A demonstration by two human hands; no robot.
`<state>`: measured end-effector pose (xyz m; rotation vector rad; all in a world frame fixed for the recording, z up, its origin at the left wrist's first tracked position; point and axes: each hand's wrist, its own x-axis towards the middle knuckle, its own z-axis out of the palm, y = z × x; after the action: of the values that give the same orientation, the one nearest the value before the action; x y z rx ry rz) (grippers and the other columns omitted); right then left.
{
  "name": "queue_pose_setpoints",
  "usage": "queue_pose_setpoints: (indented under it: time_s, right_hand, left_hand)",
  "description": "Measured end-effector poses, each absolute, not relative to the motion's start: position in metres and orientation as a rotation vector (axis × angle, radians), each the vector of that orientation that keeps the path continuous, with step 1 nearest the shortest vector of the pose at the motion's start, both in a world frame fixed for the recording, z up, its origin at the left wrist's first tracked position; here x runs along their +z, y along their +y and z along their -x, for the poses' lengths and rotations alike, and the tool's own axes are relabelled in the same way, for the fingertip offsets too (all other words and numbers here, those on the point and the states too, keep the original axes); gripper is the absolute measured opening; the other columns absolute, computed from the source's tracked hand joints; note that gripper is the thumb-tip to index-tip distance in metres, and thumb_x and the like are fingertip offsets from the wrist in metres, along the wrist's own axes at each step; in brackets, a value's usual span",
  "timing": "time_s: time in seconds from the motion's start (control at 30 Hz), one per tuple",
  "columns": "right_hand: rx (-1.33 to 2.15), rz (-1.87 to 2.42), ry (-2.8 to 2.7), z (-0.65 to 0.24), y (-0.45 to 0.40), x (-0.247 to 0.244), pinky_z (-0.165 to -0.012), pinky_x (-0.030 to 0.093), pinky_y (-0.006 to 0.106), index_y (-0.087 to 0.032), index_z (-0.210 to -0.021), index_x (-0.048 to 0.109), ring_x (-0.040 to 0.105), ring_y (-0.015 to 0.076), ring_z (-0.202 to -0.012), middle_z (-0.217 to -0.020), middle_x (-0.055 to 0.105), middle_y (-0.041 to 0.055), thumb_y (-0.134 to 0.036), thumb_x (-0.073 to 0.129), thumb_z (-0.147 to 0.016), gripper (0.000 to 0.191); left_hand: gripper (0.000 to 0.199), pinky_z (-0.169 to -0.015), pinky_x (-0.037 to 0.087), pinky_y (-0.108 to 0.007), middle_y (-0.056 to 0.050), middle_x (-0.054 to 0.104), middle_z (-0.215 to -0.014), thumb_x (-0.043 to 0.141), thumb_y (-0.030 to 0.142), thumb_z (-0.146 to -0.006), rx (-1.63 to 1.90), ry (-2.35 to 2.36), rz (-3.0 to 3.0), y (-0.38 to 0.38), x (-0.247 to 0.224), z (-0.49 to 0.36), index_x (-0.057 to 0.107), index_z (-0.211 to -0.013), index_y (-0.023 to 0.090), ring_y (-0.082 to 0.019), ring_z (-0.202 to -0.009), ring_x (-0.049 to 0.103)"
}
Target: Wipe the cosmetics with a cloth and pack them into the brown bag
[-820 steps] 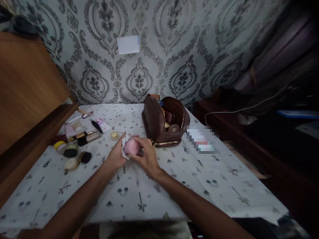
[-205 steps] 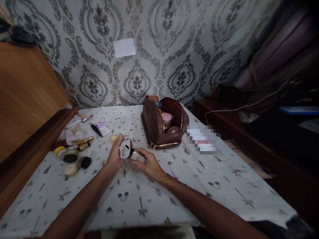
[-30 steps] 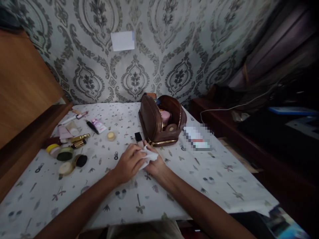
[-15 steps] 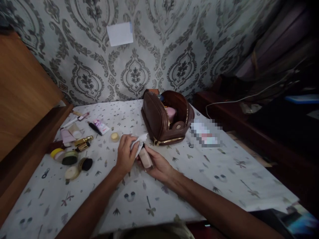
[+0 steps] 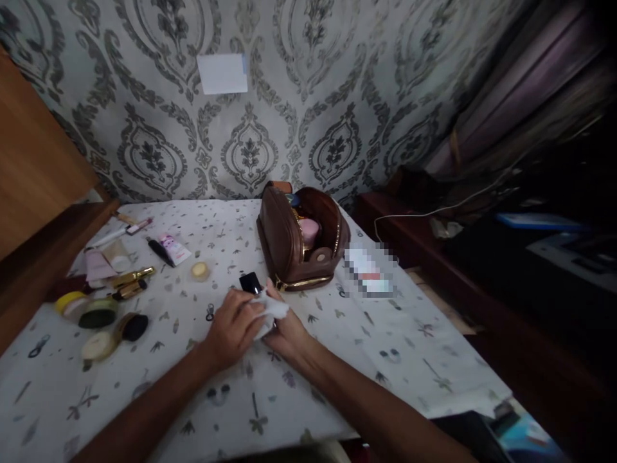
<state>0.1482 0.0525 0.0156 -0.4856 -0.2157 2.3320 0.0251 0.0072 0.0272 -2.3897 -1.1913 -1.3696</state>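
1. Turning has been done to the black-capped bottle (image 5: 250, 283): its cap end, covered a moment ago, is now exposed and aimed towards the open brown bag (image 5: 279, 238), while its pale body is mostly hidden.
2. The white tissue (image 5: 276, 305) is pinched under the bent fingers of the left hand (image 5: 235, 326). By the right hand (image 5: 295, 335), curled in from the other side, the bottle appears to be gripped; its fingertips cannot be told.
3. Contact by the tissue is judged to have been shifted from the cap end to the body.
4. The bottle is held above the patterned cloth (image 5: 337, 366), just beside the bag.
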Motion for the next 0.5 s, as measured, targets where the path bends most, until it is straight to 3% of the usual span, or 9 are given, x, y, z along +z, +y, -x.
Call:
queue_pose_setpoints:
  time_s: [0.17,0.3,0.5]
  right_hand:
    - [2.210,0.617,-0.224,-0.140,0.046,0.018,-0.063,0.052,0.022,-0.018,-0.083,0.066,0.063,0.0122,-0.066,-0.073,0.070,-0.0035,-0.025,0.081,-0.067,0.023]
    - [2.124,0.683,-0.328,-0.138,0.044,0.016,-0.071,0.054,0.027,-0.020,-0.087,0.067,0.067,0.0173,-0.079,-0.077,0.072,-0.0009,-0.038,0.082,-0.066,0.032]
    - [1.969,0.622,-0.486,-0.132,0.039,0.026,-0.079,0.052,0.028,-0.023,-0.089,0.067,0.065,0.0182,-0.094,-0.092,0.073,-0.0009,-0.051,0.080,-0.065,0.039]
  left_hand:
    - [0.015,-0.083,0.048,-0.034,-0.005,0.054,-0.098,0.050,0.024,-0.093,-1.638,-1.700,2.209,0.011,0.024,-0.019,0.050,-0.108,0.020,-0.020,-0.094,0.055]
    - [0.025,-0.088,0.047,-0.036,-0.007,0.057,-0.106,0.043,0.032,-0.096,-1.851,-2.113,2.118,0.007,0.022,-0.028,0.046,-0.118,0.020,-0.020,-0.098,0.057]
    - [0.033,-0.102,0.041,-0.043,-0.011,0.059,-0.120,0.038,0.039,-0.098,-1.970,-2.207,2.149,0.000,0.022,-0.040,0.046,-0.123,0.019,-0.024,-0.115,0.054]
